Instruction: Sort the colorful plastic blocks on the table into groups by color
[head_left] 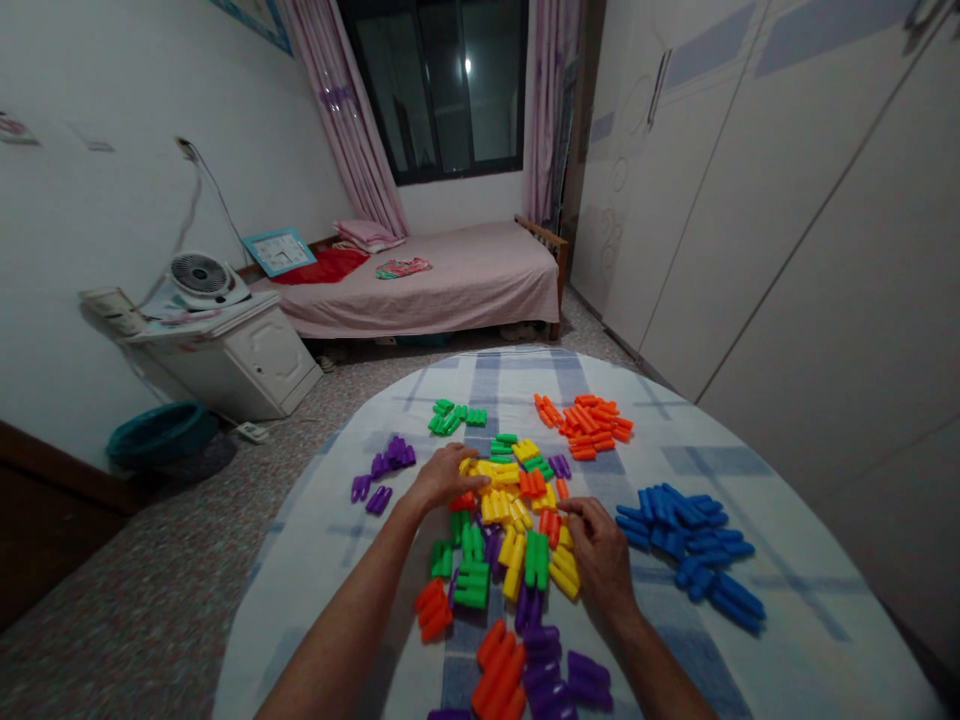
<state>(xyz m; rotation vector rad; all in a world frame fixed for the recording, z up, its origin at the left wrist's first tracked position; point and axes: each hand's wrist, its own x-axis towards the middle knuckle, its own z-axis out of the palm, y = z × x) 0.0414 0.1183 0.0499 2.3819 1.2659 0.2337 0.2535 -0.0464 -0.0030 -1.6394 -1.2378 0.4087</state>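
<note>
A mixed heap of coloured plastic pieces (pixel 510 530) lies in the middle of a round table covered by a white and blue checked cloth (pixel 787 640). My left hand (pixel 444 476) rests on the heap's left edge, its fingers curled over yellow and red pieces. My right hand (pixel 600 555) lies on the heap's right side, fingertips pinched at a red piece. Sorted piles lie around: orange (pixel 586 422), blue (pixel 694 545), green (pixel 454 417) and purple (pixel 386 470).
A bed with a pink cover (pixel 450 280) stands under the dark window. A white cabinet with a small fan (pixel 199 278) is at the left, a teal basin (pixel 159 432) on the floor beside it. White wardrobes (pixel 787 200) line the right wall.
</note>
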